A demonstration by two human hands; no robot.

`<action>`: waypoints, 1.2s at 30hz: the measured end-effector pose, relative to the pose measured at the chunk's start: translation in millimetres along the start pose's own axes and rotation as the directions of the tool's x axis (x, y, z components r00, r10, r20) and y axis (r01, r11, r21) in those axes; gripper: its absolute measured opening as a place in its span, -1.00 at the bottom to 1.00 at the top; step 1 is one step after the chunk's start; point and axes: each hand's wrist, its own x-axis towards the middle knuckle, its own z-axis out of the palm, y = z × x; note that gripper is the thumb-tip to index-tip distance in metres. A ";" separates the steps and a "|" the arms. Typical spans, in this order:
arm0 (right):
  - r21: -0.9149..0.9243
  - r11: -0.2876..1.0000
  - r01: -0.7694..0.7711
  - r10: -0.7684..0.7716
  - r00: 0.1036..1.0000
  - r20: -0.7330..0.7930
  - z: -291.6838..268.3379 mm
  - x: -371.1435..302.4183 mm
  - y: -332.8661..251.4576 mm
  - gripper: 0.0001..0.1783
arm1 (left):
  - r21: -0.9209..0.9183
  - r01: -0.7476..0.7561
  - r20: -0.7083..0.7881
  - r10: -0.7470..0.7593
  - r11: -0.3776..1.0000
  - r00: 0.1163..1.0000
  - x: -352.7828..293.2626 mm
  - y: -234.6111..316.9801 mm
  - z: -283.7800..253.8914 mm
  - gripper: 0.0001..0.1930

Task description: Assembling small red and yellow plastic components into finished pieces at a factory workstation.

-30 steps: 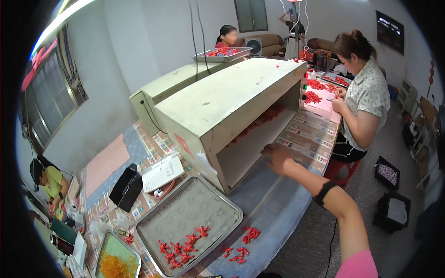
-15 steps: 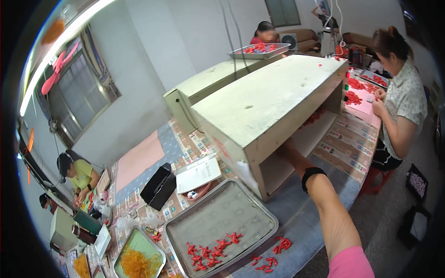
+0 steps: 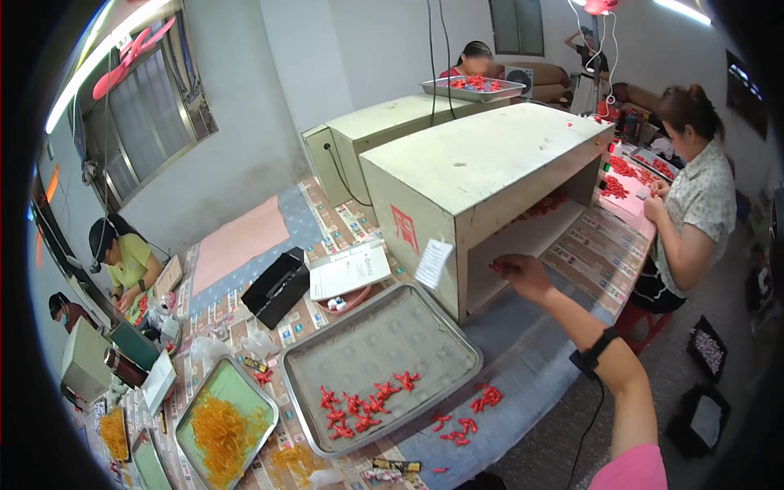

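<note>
My right hand (image 3: pixel 525 276) is at the mouth of a cream open-fronted box (image 3: pixel 415 238), fingers pinched on a small red piece (image 3: pixel 496 266) whose exact shape I cannot make out. More red pieces (image 3: pixel 545 204) lie deeper inside the box, in shadow. Below and left of the hand, a grey metal tray (image 3: pixel 384 322) holds several red figure-like pieces (image 3: pixel 376 402) with sticking-out limbs. Small red parts (image 3: pixel 487 398) lie loose on the blue cloth (image 3: pixel 510 351) right of the tray. My left hand is out of the picture.
A black box (image 3: pixel 276 287) and a white carton (image 3: pixel 351 269) stand behind the tray. Yellow-orange strands (image 3: pixel 219 433) fill another tray at lower left. A co-worker (image 3: pixel 694 204) sits at the right, others farther off. A dark cord (image 3: pixel 590 441) hangs from my wrist band.
My right hand, hidden inside the box before, has drawn out to its opening and now shows a red piece in its fingers. The view has shifted slightly.
</note>
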 end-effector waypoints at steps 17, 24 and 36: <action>0.477 0.722 -0.501 0.010 0.696 0.718 108.2 -341.4 -206.7 -0.72 | -0.186 -0.123 0.492 0.201 0.975 0.847 -22.4 -8.6 -0.1 -0.74; 0.322 0.933 -0.161 -0.134 0.676 0.724 137.8 -347.2 -247.5 -0.79 | -0.306 -0.127 0.561 0.287 0.943 0.777 -36.4 -9.6 -19.3 -0.89; 0.454 0.883 -0.118 -0.263 0.676 0.688 145.5 -362.1 -227.5 -0.76 | -0.311 0.121 0.598 0.096 0.943 0.796 -25.5 -21.6 -20.0 -0.76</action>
